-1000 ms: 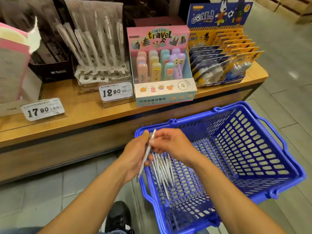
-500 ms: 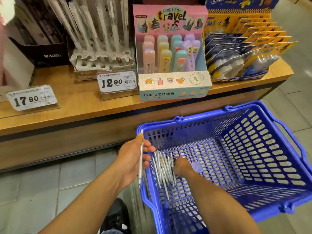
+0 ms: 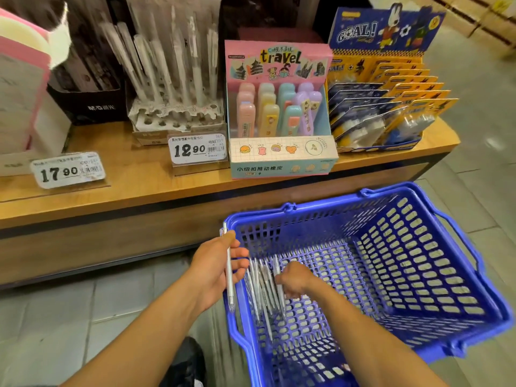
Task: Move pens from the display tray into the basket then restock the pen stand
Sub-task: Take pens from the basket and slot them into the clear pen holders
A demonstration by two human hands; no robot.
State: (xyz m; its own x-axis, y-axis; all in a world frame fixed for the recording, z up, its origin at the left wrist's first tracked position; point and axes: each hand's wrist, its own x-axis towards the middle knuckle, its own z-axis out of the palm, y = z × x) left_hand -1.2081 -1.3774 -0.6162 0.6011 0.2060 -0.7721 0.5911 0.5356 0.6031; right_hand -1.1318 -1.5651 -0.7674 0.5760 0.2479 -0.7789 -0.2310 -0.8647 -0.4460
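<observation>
A: What do the hands do?

B: The left hand (image 3: pixel 216 270) holds one white pen (image 3: pixel 229 270) upright, pinched against the palm with the thumb, just outside the left wall of the blue basket (image 3: pixel 413 263). The right hand (image 3: pixel 293 280) is down inside the basket, with its fingers curled on the bundle of white pens (image 3: pixel 264 289) that lies on the basket floor near the left wall. The two hands are apart, with the basket wall between them.

A: Where is the pen stand?

B: The pen stand (image 3: pixel 174 118) is on the wooden bench (image 3: pixel 134 188), behind the price tag. A few white pens stand in its back rows, and many holes in front are open.

A: What writing can you read?

B: The tag (image 3: pixel 198 149) before the stand says "12.90". Another tag (image 3: pixel 68 170) further left says "17.90". To the right of the stand is a pink eraser display box (image 3: pixel 282 107) with the word "travel" on top and the Chinese line "小纽扣推动橡皮" on its front. Next to it, a blue and yellow display (image 3: pixel 385 79) shows "GOAL!" with a cartoon rabbit. The black box (image 3: pixel 89 104) at the left has a white logo, but it is too blurred for me to read.

A: And the floor?

B: Grey tiles, and a black shoe (image 3: pixel 185 364) below the left arm.
</observation>
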